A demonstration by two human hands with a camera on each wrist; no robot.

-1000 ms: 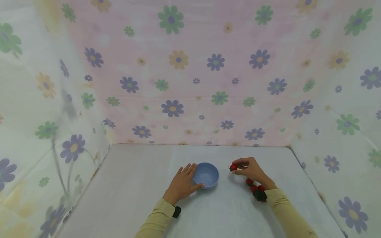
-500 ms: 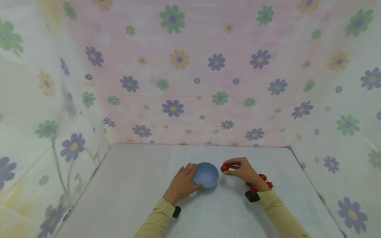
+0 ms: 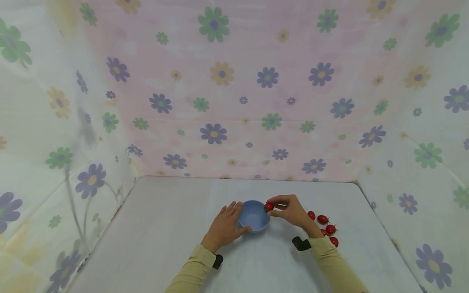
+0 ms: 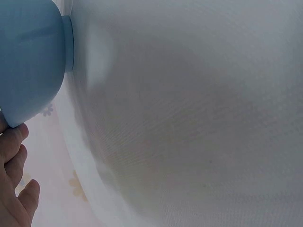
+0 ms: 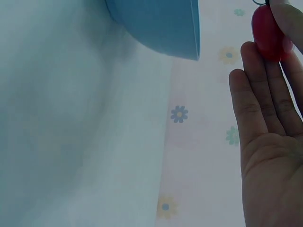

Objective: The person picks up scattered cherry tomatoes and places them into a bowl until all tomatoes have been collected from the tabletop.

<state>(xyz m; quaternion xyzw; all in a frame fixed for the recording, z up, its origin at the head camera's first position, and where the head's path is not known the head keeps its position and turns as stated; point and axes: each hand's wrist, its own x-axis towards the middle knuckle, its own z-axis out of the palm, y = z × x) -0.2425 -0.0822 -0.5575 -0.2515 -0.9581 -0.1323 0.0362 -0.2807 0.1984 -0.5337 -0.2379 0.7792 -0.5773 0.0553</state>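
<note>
The right hand (image 3: 293, 210) pinches a tomato (image 3: 269, 206) between thumb and fingers — at the right rim of the bowl (image 3: 252, 218). The left hand (image 3: 224, 228), fingers apart, touches the bowl's left side. More tomatoes (image 3: 323, 219) lie near the right wrist.

No text, label, brand, number or sign is legible in the head view, the left wrist view or the right wrist view.
</note>
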